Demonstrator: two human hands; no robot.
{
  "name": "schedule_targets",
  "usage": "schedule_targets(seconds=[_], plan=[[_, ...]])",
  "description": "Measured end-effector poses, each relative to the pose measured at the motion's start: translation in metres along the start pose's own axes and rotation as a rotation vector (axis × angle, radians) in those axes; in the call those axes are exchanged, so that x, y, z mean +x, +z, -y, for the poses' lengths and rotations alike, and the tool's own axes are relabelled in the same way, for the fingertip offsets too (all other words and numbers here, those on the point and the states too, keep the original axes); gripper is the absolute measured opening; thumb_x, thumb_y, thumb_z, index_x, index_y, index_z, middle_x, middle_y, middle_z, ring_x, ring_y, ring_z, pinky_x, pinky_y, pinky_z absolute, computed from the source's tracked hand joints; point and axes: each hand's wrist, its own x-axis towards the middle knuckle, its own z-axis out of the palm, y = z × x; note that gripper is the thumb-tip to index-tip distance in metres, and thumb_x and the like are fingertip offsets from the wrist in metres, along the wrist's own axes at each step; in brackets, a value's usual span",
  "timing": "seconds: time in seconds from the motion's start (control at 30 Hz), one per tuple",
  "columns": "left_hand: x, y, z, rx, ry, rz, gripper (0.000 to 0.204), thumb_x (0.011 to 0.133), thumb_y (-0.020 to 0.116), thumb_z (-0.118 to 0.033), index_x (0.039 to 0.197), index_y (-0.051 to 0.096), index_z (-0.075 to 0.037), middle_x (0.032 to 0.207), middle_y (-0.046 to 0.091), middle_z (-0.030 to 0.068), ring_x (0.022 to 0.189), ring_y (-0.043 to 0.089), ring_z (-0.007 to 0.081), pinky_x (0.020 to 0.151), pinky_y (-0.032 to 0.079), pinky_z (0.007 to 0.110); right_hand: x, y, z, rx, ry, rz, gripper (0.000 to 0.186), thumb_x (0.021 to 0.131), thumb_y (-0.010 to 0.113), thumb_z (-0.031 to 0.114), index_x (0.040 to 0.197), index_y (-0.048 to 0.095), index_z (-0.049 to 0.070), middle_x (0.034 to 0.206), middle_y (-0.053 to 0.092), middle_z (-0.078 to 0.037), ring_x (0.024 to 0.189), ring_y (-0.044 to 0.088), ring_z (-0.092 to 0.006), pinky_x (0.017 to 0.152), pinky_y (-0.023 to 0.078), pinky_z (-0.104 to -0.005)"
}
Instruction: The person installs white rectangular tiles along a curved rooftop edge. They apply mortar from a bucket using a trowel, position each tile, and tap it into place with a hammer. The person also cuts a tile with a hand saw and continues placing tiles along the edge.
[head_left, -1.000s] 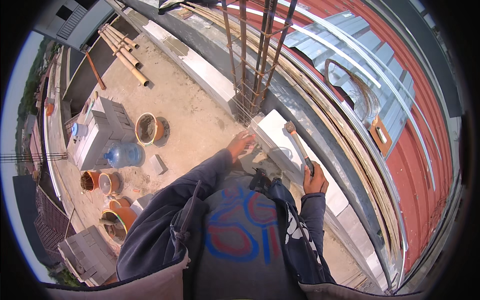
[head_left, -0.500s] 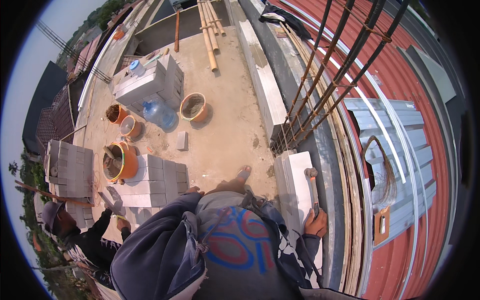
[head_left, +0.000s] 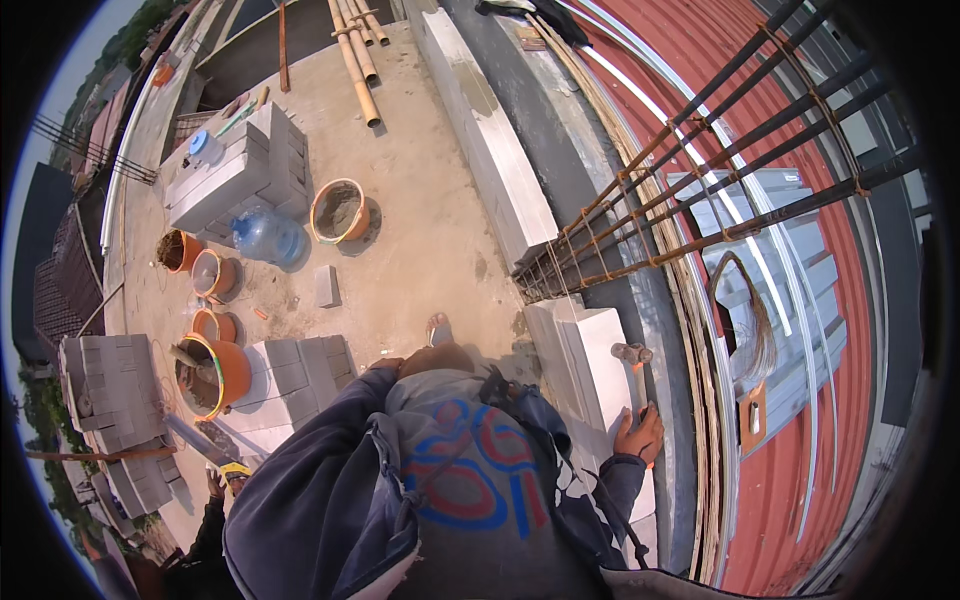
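My right hand (head_left: 639, 437) is on the handle of a hammer (head_left: 632, 354) with a brown head and orange shaft, its fingers about the grip. The hammer is over a pale block (head_left: 590, 345) in the low wall on my right. My left hand (head_left: 386, 363) rests on my bent knee, fingers lying out and holding nothing. Part of that hand is hidden by my sleeve. Below my knee, my sandalled foot (head_left: 438, 329) is on the concrete floor.
Upright rebar (head_left: 640, 220) leans into view beside the wall. An orange mortar bucket (head_left: 213, 375) stands by stacked blocks (head_left: 290, 370) on my left, near a co-worker's hand (head_left: 216, 484) and a saw (head_left: 190, 436). Farther off are another mortar bucket (head_left: 341, 211), a water jug (head_left: 270, 238) and bamboo poles (head_left: 355, 60).
My view has swung, so the floor things sit farther left. The hammer head has turned and my right hand has shifted on the handle. The co-worker is mostly out of view.
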Motion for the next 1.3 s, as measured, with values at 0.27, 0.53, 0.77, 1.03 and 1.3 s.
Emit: schedule_targets(seconds=[0.27, 0.53, 0.77, 1.03, 1.3], plan=[[0.020, -0.144, 0.040, -0.147, -0.090, -0.045, 0.056, 0.091, 0.077, -0.046, 0.139, 0.068, -0.017, 0.129, 0.073, 0.0197, 0.120, 0.071, 0.0339, 0.106, 0.053, 0.042, 0.022, 0.008, 0.062, -0.314, 0.414, -0.008, 0.048, 0.091, 0.075, 0.032, 0.132, 0.060, 0.010, 0.122, 0.066, -0.017, 0.118, 0.062, -0.0400, 0.097, 0.051, -0.0549], [0.068, -0.288, 0.113, -0.583, -0.228, -0.362, 0.054, 0.094, 0.076, -0.044, 0.136, 0.068, -0.011, 0.125, 0.075, 0.0185, 0.123, 0.069, 0.0330, 0.106, 0.053, 0.041, 0.034, 0.024, 0.108, -0.420, 0.570, -0.102, 0.047, 0.086, 0.073, 0.020, 0.129, 0.057, 0.013, 0.125, 0.061, -0.016, 0.120, 0.060, -0.0391, 0.099, 0.051, -0.0563], [0.117, -0.284, 0.158, -0.787, -0.325, -0.322, 0.056, 0.094, 0.077, -0.045, 0.135, 0.068, -0.008, 0.119, 0.077, 0.0182, 0.116, 0.072, 0.0304, 0.103, 0.054, 0.038, -0.020, 0.079, 0.083, -0.123, 1.300, -0.149, 0.030, 0.091, 0.064, 0.023, 0.115, 0.072, 0.006, 0.107, 0.078, -0.012, 0.095, 0.075, -0.0368, 0.076, 0.060, -0.0500], [0.092, -0.297, 0.151, -0.551, -0.370, -0.089, 0.057, 0.094, 0.075, -0.048, 0.135, 0.069, -0.010, 0.122, 0.076, 0.0197, 0.120, 0.071, 0.0290, 0.106, 0.053, 0.041, 0.115, 0.299, 0.353, 0.242, 0.016, 0.501, 0.055, 0.090, 0.071, 0.011, 0.142, 0.059, -0.001, 0.147, 0.057, -0.028, 0.140, 0.053, -0.0432, 0.118, 0.043, -0.0464], [0.097, -0.518, 0.160, -0.784, -0.379, -0.544, 0.049, 0.100, 0.071, -0.038, 0.138, 0.066, -0.007, 0.112, 0.078, 0.0176, 0.103, 0.075, 0.0278, 0.096, 0.057, 0.040, 0.426, 0.338, 0.705, -0.057, 0.048, 0.411, 0.107, 0.089, 0.069, 0.046, 0.166, 0.016, -0.005, 0.174, 0.009, -0.030, 0.164, 0.005, -0.0422, 0.129, 0.005, -0.0607]])
